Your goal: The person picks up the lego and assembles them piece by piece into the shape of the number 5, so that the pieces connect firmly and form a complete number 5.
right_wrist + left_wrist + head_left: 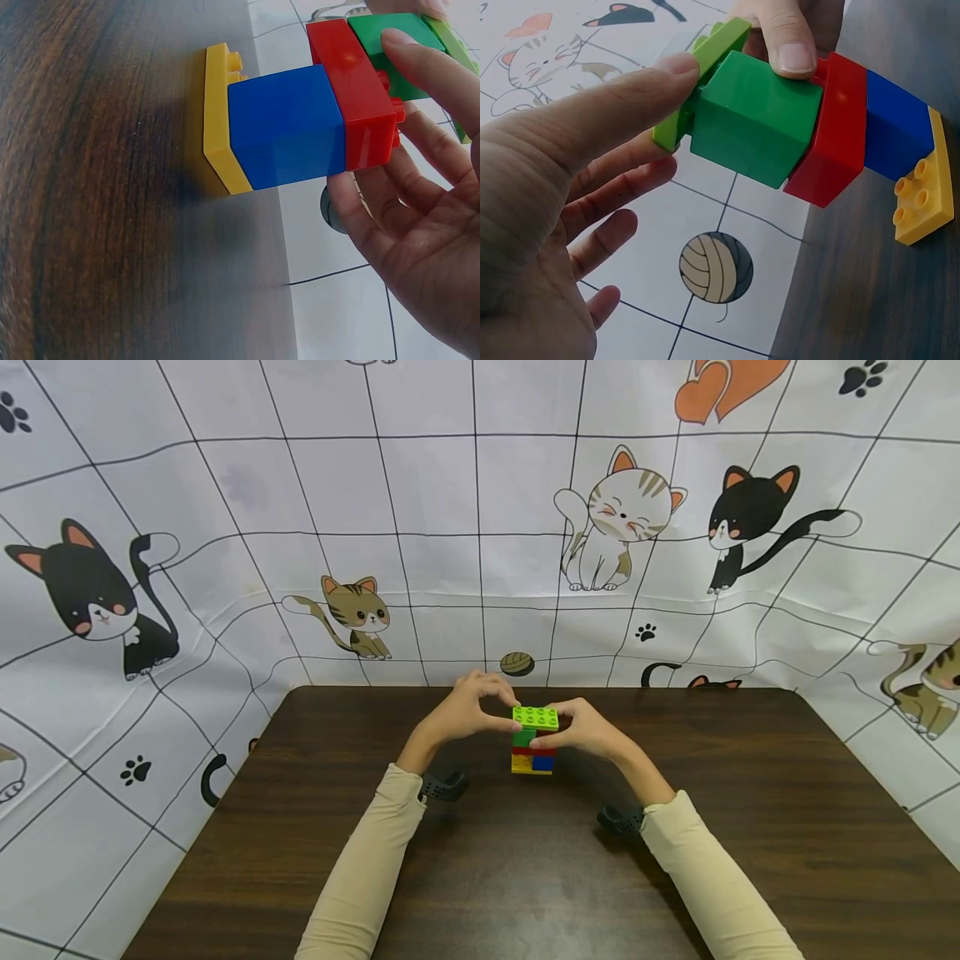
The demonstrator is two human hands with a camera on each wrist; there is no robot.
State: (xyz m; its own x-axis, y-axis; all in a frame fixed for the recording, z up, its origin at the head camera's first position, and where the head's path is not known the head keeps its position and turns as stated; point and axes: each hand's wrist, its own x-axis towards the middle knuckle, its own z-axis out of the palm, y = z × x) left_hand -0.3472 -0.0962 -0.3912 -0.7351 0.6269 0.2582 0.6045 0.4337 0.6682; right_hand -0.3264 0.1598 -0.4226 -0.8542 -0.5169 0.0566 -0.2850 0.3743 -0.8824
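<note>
A small tower of toy building bricks stands on the table. Its base is a thin yellow plate (217, 124) with some bare studs, and a blue brick (289, 127) sits on part of it. Above come a red brick (836, 131) and a green brick (754, 116). A thin lime-green plate (536, 718) tops the tower. My left hand (467, 710) pinches that lime plate from the left, thumb in front. From the right, my right hand (588, 728) grips the tower around the red and green bricks, its thumb against the green one.
The dark wooden table (487, 877) reaches back to a white cloth (420, 510) printed with cartoon cats and grid lines. A dark device sits at each wrist, the left one (445, 787) and the right one (621, 820), low over the table.
</note>
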